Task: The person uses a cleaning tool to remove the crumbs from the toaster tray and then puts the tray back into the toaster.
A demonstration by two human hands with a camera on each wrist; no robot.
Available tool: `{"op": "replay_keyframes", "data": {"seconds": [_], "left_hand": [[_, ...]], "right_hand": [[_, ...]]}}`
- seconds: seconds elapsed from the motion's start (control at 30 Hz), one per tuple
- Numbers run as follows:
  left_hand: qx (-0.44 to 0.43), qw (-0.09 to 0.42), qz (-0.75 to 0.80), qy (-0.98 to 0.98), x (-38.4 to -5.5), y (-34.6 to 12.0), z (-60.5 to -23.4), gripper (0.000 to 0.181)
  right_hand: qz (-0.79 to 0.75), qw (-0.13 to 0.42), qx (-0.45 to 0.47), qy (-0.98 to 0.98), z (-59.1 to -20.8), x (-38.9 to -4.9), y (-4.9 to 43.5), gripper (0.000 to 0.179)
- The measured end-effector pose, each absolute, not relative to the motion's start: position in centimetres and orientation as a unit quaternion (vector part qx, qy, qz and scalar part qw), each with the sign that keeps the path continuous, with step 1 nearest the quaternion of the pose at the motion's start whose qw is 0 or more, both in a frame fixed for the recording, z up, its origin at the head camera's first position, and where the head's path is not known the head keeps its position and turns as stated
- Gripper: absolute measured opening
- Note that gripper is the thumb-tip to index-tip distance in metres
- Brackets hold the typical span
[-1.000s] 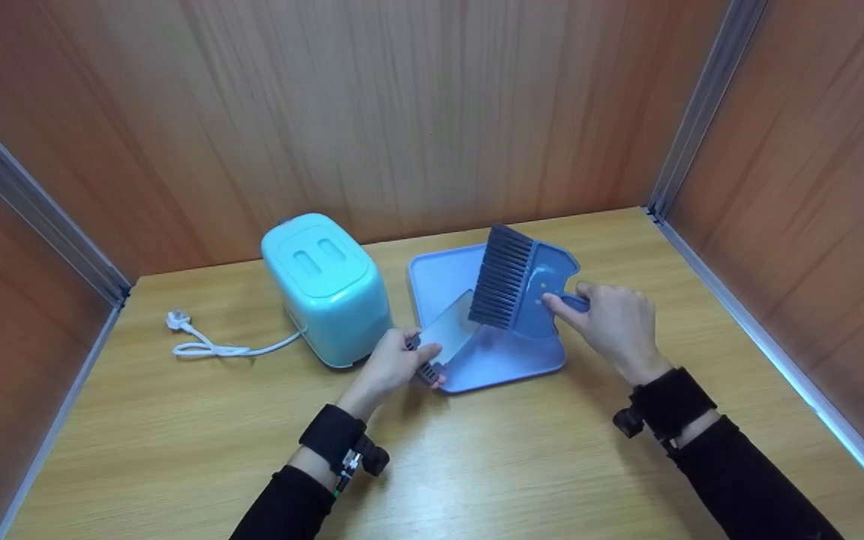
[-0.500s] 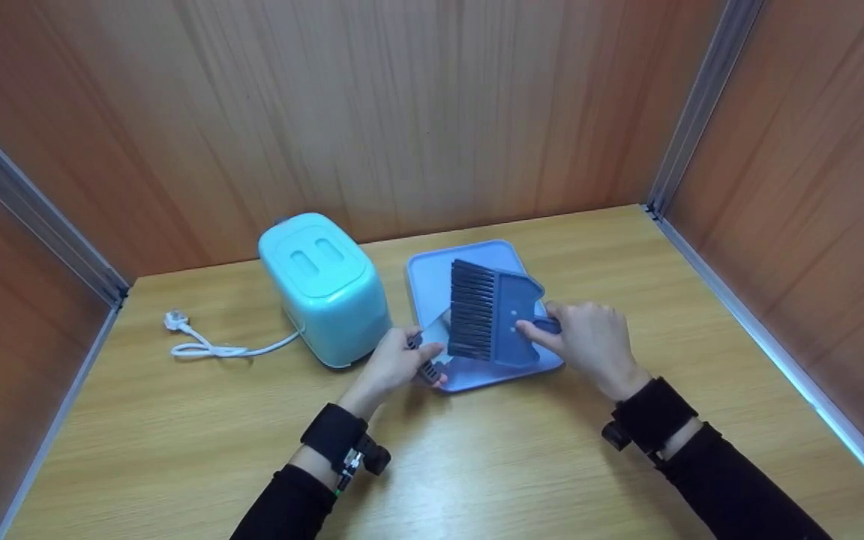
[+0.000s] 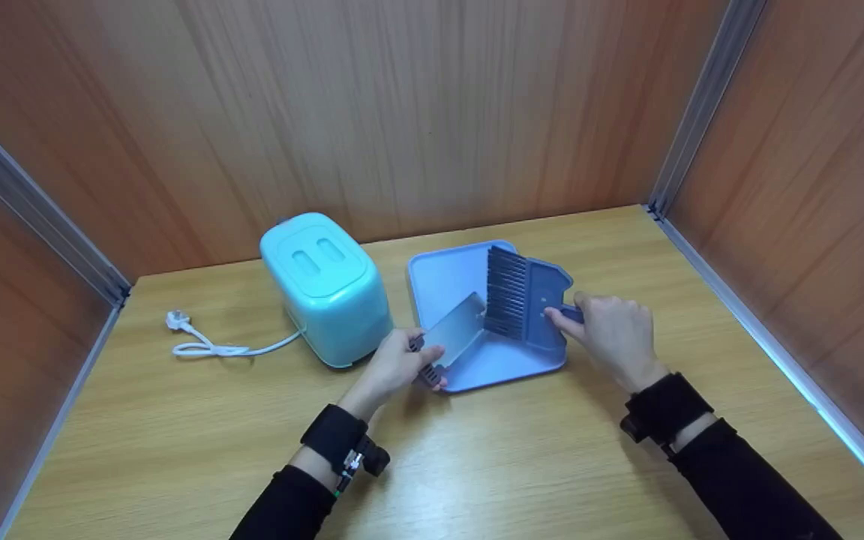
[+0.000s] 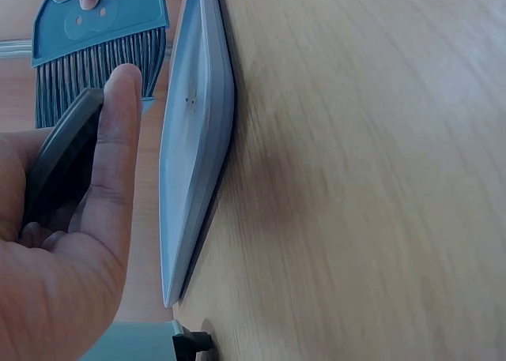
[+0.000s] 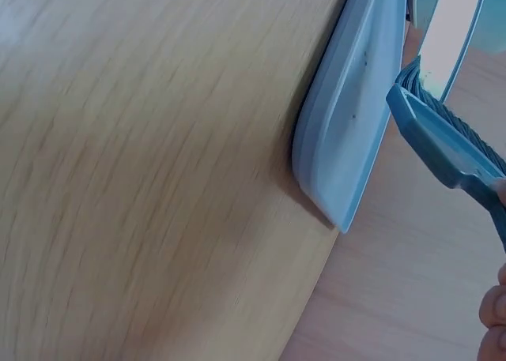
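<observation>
My left hand (image 3: 393, 361) pinches a thin silvery crumb tray (image 3: 456, 328) by its dark slotted edge (image 4: 62, 157), holding it tilted above the light blue tray (image 3: 447, 274). My right hand (image 3: 616, 334) grips the handle of a blue hand brush (image 3: 546, 300), thumb on its front. The brush's dark bristles (image 3: 505, 294) point left, at the far right end of the crumb tray. In the right wrist view the bristles meet or nearly meet the crumb tray (image 5: 449, 33). A few dark crumbs (image 5: 354, 117) lie in the blue tray.
A turquoise toaster (image 3: 334, 289) stands left of the blue tray, near my left hand. Its white cord and plug (image 3: 211, 346) lie on the wooden table (image 3: 432, 472). Wooden panels (image 3: 417, 120) enclose the back and both sides.
The brush went left across the crumb tray, then back right to its far end. My left hand and the crumb tray have hardly moved.
</observation>
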State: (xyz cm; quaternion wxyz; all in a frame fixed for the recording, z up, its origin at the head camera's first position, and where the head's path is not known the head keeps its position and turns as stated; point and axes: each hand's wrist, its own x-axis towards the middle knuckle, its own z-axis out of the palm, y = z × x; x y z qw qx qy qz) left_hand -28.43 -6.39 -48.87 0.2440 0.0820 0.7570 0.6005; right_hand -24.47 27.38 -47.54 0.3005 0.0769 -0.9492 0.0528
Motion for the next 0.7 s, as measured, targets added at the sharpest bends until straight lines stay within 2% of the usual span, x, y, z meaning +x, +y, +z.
{"op": "replay_keyframes", "data": {"seconds": [0.47,0.7], "left_hand": [[0.076,0.241,0.586,0.770,-28.4,-6.4,-48.6,0.034],[0.094,0.232,0.573,0.780,-28.2,-6.3,-48.5,0.029]], "right_hand": [[0.077,0.333,0.052,-0.938,-45.9,-24.6,27.9,0.058],[0.086,0.336,0.052,-0.936,-45.9,-25.1,27.3,0.059]]}}
